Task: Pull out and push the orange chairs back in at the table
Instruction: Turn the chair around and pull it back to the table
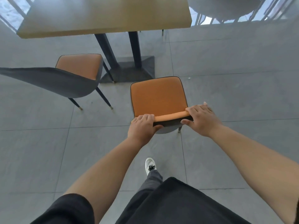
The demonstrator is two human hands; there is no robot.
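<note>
Hands grip the top of the backrest of the orange chair (157, 97) in front of me: my left hand (143, 127) wraps the left end, fingers over the top and thumb behind, and my right hand (201, 118) clasps the right end likewise. This chair stands clear of the table (103, 28), out on the grey floor (226, 70). A second orange chair (79, 65) sits left, also outside the table edge.
</note>
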